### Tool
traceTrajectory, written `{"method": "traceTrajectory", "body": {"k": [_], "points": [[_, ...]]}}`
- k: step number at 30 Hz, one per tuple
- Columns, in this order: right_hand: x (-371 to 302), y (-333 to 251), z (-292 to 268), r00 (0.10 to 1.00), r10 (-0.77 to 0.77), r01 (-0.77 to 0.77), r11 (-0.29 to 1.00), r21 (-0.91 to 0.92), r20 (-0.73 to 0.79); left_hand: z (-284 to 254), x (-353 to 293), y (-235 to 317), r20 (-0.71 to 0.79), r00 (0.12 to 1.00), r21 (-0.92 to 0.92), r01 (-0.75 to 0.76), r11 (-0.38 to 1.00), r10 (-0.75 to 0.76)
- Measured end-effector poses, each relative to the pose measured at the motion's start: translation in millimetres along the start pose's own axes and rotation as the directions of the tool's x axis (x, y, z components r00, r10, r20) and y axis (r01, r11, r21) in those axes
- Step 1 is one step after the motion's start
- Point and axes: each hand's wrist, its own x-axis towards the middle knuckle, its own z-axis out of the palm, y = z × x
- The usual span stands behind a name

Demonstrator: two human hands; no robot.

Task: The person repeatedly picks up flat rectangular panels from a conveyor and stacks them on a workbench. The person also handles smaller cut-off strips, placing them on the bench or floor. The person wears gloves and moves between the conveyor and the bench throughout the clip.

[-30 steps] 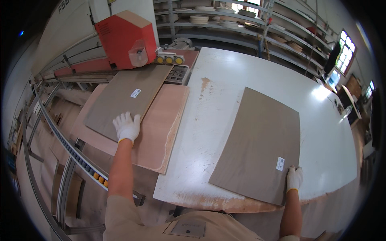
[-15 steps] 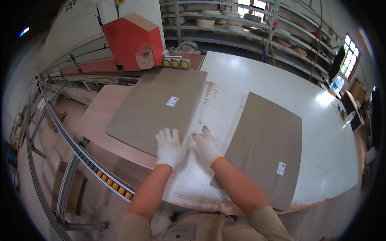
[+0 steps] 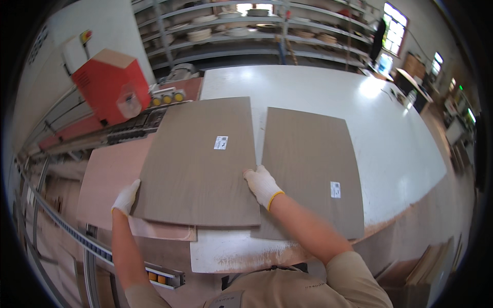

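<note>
A brown wood-grain panel [image 3: 200,174] with a small white label lies between my hands, partly over a pinkish board and partly over the white table. My left hand [image 3: 126,197], in a white knit glove, grips its left edge near the front corner. At the opposite edge, my gloved right hand [image 3: 263,186] holds the panel, thumb on the top face; the fingers under it are hidden. A second brown panel [image 3: 310,169], also labelled, lies flat on the table just to the right, a narrow gap away at the far end.
The white table [image 3: 395,154] has a worn front edge. Under the held panel sticks out the pinkish board [image 3: 110,179]. A red-hooded machine [image 3: 110,84] stands back left, with a roller rail [image 3: 77,233] along the left. Shelves [image 3: 215,46] line the back; boards [image 3: 423,267] lean at lower right.
My hands have parted and taken hold of the left panel at both sides. That panel has come away from the machine, rightward, nearer the second panel. The view has turned right.
</note>
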Motion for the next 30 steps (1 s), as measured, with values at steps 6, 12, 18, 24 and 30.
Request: {"method": "traceTrajectory", "body": {"k": [6, 12, 18, 24, 30], "points": [[-21, 17, -81, 0.981, -0.155, 0.132, 0.974, -0.183, -0.118, 45, -71, 42, 0.218, 0.962, -0.178, -0.128, 0.976, 0.166], [-61, 72, -164, 0.956, -0.191, 0.147, 0.968, -0.202, -0.221, 92, -149, 92, 0.342, 0.913, -0.417, -0.065, 0.907, 0.222], [-96, 102, -226, 0.93, -0.134, 0.144, 0.99, 0.004, -0.342, 149, -182, 138, 0.478, 0.835, -0.467, -0.023, 0.884, 0.274], [-103, 132, -273, 0.918, -0.051, 0.096, 0.991, 0.094, -0.394, 210, -187, 145, 0.533, 0.8, -0.445, -0.013, 0.895, 0.276], [-84, 144, -308, 0.903, -0.098, 0.017, 0.981, -0.191, -0.418, 230, -193, 164, 0.512, 0.807, -0.194, -0.224, 0.955, 0.293]]}}
